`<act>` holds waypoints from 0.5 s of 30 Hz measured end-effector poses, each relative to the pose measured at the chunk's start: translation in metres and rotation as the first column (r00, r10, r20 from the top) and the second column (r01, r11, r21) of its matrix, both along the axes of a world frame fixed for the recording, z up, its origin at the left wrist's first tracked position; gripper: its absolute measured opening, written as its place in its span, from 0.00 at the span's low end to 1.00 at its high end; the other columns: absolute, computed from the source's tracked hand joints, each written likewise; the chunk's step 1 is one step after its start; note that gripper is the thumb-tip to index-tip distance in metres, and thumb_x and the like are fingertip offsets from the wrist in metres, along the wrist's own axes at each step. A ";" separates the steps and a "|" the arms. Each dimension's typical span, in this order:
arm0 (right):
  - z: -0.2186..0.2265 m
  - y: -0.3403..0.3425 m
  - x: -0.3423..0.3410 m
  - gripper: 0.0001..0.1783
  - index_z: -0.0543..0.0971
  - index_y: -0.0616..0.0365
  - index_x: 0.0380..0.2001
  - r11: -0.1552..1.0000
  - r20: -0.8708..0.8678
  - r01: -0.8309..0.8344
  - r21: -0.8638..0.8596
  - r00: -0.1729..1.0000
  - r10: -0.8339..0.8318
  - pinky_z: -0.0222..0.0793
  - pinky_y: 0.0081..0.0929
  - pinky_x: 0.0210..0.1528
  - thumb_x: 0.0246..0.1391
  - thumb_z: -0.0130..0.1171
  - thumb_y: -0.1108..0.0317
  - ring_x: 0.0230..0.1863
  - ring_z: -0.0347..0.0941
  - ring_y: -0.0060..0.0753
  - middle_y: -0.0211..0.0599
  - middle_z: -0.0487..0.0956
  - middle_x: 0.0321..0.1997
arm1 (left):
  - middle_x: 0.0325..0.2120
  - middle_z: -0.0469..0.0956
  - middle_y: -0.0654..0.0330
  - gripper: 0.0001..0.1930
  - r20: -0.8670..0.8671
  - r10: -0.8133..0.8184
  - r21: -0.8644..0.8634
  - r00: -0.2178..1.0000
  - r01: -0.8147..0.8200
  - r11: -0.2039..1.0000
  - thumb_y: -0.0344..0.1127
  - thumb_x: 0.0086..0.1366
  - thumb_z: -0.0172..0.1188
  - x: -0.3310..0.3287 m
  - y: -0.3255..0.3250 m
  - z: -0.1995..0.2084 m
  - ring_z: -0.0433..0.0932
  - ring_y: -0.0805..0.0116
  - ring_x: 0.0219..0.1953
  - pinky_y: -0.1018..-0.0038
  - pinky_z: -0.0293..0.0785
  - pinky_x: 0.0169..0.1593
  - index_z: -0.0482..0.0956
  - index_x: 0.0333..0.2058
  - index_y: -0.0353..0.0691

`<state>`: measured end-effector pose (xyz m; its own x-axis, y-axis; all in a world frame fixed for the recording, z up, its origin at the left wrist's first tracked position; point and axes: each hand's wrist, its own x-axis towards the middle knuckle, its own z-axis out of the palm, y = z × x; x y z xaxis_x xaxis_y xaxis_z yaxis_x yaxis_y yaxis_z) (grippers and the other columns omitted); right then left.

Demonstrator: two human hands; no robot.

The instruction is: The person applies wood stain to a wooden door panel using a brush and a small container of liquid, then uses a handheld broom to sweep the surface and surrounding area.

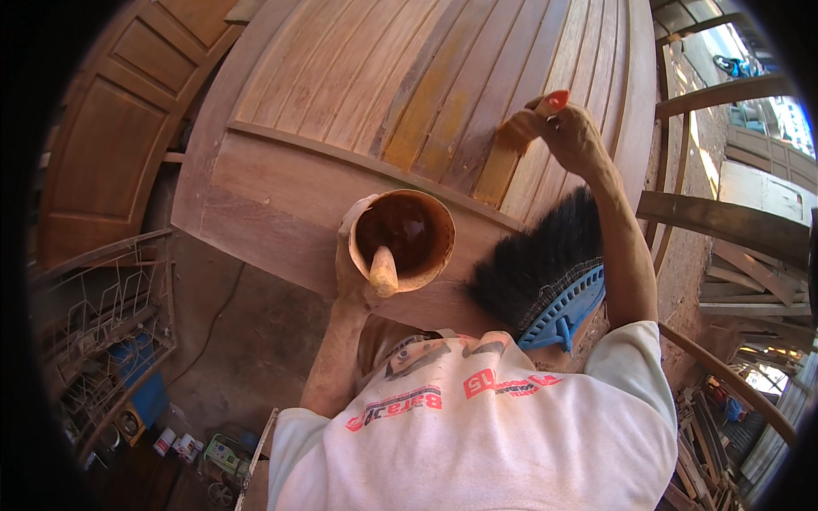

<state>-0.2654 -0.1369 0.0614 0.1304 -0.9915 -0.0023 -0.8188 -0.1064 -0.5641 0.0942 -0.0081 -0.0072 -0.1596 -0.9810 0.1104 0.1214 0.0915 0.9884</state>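
Observation:
My left hand [348,268] is wrapped round a can [442,255] held over the near end of a wooden door panel [281,187]. Dark reddish-brown liquid [396,223] fills part of the can, and a wooden stick [383,272] leans out over its near rim. In my right hand [575,140] is a paintbrush [515,133] with a red handle end. Its bristles are at the grooved slats, apparently touching them. Some middle slats look darker or yellow-brown and wet; those on both sides are paler.
A broom head [558,285] with black bristles and a blue plastic base lies at the panel's near right. Another panelled door [111,162] leans at the far left. A wire rack [102,307] stands below it. Timber beams [724,220] and scrap wood are on the right.

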 end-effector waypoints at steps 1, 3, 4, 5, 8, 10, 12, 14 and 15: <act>-0.004 -0.014 -0.011 0.21 0.86 0.60 0.45 0.998 -0.024 0.049 -0.028 0.998 -0.049 0.80 0.36 0.43 0.68 0.65 0.51 0.38 0.84 0.34 0.41 0.88 0.37 | 0.54 0.78 0.47 0.35 0.001 0.004 -0.006 1.000 -0.004 1.000 0.53 0.65 0.62 -0.001 0.000 -0.001 0.79 0.56 0.55 0.59 0.77 0.59 0.72 0.61 0.30; -0.012 -0.038 -0.028 0.20 0.87 0.58 0.47 0.972 -0.050 0.117 -0.202 0.990 -0.129 0.80 0.34 0.44 0.69 0.65 0.51 0.39 0.85 0.32 0.41 0.88 0.38 | 0.54 0.77 0.47 0.35 -0.003 0.007 -0.017 1.000 -0.007 1.000 0.53 0.66 0.62 -0.002 0.000 -0.003 0.79 0.56 0.56 0.59 0.77 0.60 0.71 0.61 0.30; -0.010 -0.046 -0.032 0.19 0.87 0.58 0.47 0.960 -0.016 0.125 -0.251 0.991 -0.133 0.80 0.34 0.44 0.69 0.65 0.52 0.39 0.85 0.32 0.40 0.88 0.38 | 0.55 0.77 0.47 0.35 -0.001 0.010 -0.025 1.000 -0.010 1.000 0.53 0.66 0.62 -0.002 0.000 -0.004 0.79 0.56 0.56 0.59 0.77 0.60 0.71 0.61 0.30; -0.008 -0.053 -0.038 0.18 0.87 0.57 0.47 0.944 0.017 0.135 -0.300 0.991 -0.136 0.80 0.33 0.45 0.69 0.65 0.53 0.40 0.85 0.33 0.40 0.88 0.39 | 0.55 0.77 0.47 0.35 -0.001 0.015 -0.037 1.000 -0.015 0.999 0.53 0.66 0.62 -0.003 -0.001 -0.004 0.78 0.56 0.56 0.59 0.77 0.60 0.70 0.62 0.30; -0.007 -0.040 -0.019 0.17 0.87 0.59 0.45 0.982 0.018 0.066 -0.178 0.998 -0.064 0.80 0.35 0.45 0.69 0.65 0.54 0.40 0.86 0.36 0.41 0.88 0.39 | 0.56 0.76 0.47 0.35 -0.006 0.092 -0.086 0.996 -0.092 0.992 0.52 0.66 0.61 -0.003 0.004 -0.015 0.78 0.56 0.57 0.59 0.76 0.61 0.69 0.62 0.31; 0.001 -0.006 0.002 0.17 0.86 0.59 0.43 0.996 -0.010 -0.003 -0.084 1.000 0.002 0.80 0.36 0.44 0.68 0.66 0.55 0.39 0.85 0.38 0.42 0.88 0.39 | 0.56 0.76 0.46 0.35 -0.010 0.139 -0.130 0.990 -0.140 0.982 0.52 0.67 0.61 -0.007 0.006 -0.027 0.78 0.56 0.58 0.59 0.76 0.61 0.69 0.63 0.31; 0.007 0.028 0.023 0.17 0.85 0.61 0.41 0.996 0.057 -0.088 0.012 0.995 0.087 0.79 0.37 0.43 0.68 0.66 0.55 0.38 0.85 0.40 0.42 0.88 0.38 | 0.58 0.75 0.46 0.35 0.011 0.156 -0.139 0.988 -0.153 0.978 0.51 0.67 0.61 -0.009 0.009 -0.034 0.77 0.56 0.58 0.58 0.76 0.62 0.68 0.63 0.31; 0.017 0.052 0.035 0.16 0.84 0.63 0.39 0.983 0.137 -0.159 0.090 0.980 0.146 0.79 0.37 0.41 0.67 0.68 0.58 0.37 0.84 0.39 0.43 0.87 0.36 | 0.59 0.73 0.46 0.35 0.076 0.121 -0.129 0.990 -0.111 0.985 0.50 0.66 0.61 -0.003 0.008 -0.033 0.76 0.55 0.59 0.58 0.75 0.63 0.67 0.64 0.31; 0.023 0.057 0.036 0.16 0.84 0.63 0.39 0.982 0.180 -0.150 0.114 0.975 0.128 0.79 0.36 0.41 0.67 0.68 0.59 0.37 0.84 0.38 0.43 0.87 0.36 | 0.60 0.73 0.46 0.36 0.092 0.053 -0.110 0.994 -0.043 0.993 0.49 0.66 0.60 0.002 0.005 -0.027 0.75 0.54 0.60 0.57 0.74 0.63 0.66 0.65 0.31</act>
